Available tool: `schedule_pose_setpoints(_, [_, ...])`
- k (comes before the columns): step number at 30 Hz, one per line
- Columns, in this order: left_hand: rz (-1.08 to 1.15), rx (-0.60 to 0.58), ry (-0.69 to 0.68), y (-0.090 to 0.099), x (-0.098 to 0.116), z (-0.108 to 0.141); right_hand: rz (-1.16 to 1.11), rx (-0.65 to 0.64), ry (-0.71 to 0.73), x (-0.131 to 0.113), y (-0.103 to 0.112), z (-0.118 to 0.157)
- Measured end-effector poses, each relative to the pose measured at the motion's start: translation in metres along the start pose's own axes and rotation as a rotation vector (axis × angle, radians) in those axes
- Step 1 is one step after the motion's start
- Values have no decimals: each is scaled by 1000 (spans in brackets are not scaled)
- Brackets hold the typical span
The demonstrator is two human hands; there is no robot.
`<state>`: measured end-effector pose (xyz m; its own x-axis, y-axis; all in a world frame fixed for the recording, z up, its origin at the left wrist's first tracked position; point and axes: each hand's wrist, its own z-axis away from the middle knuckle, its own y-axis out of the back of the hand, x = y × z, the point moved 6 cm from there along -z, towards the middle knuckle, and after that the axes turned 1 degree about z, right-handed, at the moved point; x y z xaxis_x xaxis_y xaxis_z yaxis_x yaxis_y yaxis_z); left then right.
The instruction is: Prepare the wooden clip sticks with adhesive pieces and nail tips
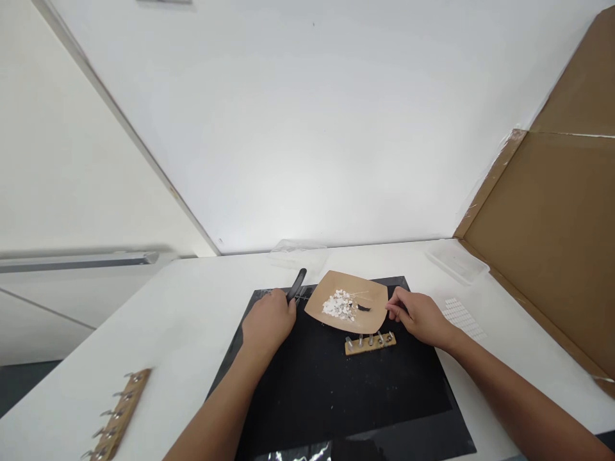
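My left hand is closed round a tool with a curved black handle; its working end is mostly hidden, so its kind is unclear. Just to the right lies a brown, squarish paper plate. On it are a heap of small white pieces, some thin pale strands and a small black tuft. Beside the plate's right edge, my right hand has its fingers pinched together; anything between them is too small to name. In front of the plate sits a wooden strip with several small upright metal clips.
A black mat lies on the white table. Another clip strip is at the front left. To the right are a sheet of white pieces and a clear plastic tray, near a cardboard wall. Clear plastic lies behind.
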<state>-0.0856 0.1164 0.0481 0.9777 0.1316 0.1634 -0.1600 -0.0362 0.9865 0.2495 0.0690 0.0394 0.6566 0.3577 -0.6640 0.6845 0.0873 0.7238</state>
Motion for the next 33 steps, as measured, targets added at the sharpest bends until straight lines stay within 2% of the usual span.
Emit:
schedule_pose_setpoints(5, [97,15,21,1,11,3,-85,-44,-40,3,-6,-1])
schedule_pose_setpoints(14, [179,-53,-36,-9,31,9,-182,81,-85,10,-9,-5])
schedule_pose_setpoints(22, [121,-77,-77,6,43,23,-125,132,-92,12,-8,-8])
schedule_pose_setpoints(24, [123,-48,-127,11,51,31,-98,143,-84,11,-7,-7])
schedule_pose_setpoints(27, [139,47,-271,16,65,41,-63,153,-65,8,-7,-7])
schedule_pose_setpoints(33, [1,224,-451,8,78,46,-27,216,-42,-5,-4,-6])
